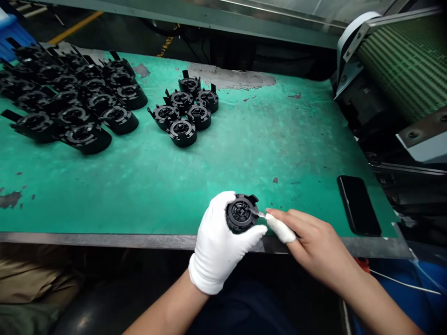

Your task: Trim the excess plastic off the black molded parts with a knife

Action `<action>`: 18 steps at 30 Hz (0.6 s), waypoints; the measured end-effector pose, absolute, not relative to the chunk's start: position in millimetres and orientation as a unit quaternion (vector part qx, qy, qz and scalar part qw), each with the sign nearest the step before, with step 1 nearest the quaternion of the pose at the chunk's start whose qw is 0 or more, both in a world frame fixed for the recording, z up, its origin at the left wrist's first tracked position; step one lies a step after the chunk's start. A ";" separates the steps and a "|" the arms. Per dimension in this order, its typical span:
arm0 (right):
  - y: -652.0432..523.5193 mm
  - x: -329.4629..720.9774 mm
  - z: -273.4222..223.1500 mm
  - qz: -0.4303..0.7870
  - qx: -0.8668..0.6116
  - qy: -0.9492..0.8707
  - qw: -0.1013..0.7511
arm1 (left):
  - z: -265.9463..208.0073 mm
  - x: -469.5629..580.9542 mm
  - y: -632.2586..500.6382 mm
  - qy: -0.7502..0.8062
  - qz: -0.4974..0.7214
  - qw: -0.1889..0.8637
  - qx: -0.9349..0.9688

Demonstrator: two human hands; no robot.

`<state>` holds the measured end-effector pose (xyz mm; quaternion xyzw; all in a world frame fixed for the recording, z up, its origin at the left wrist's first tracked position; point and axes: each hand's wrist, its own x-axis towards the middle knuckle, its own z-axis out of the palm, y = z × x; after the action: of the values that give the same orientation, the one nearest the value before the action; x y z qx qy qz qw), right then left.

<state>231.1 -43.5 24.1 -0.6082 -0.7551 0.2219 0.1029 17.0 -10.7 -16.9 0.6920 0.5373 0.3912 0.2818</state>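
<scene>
My left hand (220, 237), in a white glove, is closed around a round black plastic part (240, 213) near the front edge of the table. The part's ribbed inner face is turned up, and a small tab sticks out at its upper right. My right hand (307, 232), bare apart from a white cover on the thumb, pinches a slim metal-bladed tool (261, 215). The blade reaches over the part's right rim; its handle is hidden in my fingers. Beyond my hands stands a small cluster of similar black parts (182, 132).
A larger group of black parts (84, 137) fills the table's left side. The green tabletop (272, 139) is worn in patches. A black phone (359, 204) lies at the right edge. A green conveyor belt (408, 60) rises at the upper right, and a blue bin (16, 35) stands upper left.
</scene>
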 end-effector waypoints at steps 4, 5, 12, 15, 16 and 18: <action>-58.8 235.0 27.3 0.221 -0.596 -0.770 0.046 | -17.1 17.9 -11.2 0.550 0.401 0.276 0.679; -60.0 233.1 27.0 0.207 -0.602 -0.770 0.037 | -16.5 18.5 -11.1 0.553 0.403 0.277 0.675; -60.6 216.7 22.8 0.122 -0.654 -0.746 0.041 | -13.5 26.0 -12.1 0.555 0.422 0.273 0.663; -63.3 221.4 22.7 0.162 -0.648 -0.740 0.080 | -13.8 24.4 -12.5 0.560 0.418 0.272 0.662; -63.2 225.2 23.0 0.181 -0.642 -0.739 0.096 | -13.3 21.8 -11.4 0.555 0.408 0.281 0.668; -60.2 234.5 23.7 0.204 -0.633 -0.739 0.105 | -10.6 13.3 -6.6 0.529 0.370 0.310 0.698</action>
<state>234.5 -60.2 23.7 -0.6329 -0.7394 0.2041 0.1053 13.3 -6.6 -10.6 0.6978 0.5293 0.3699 0.3099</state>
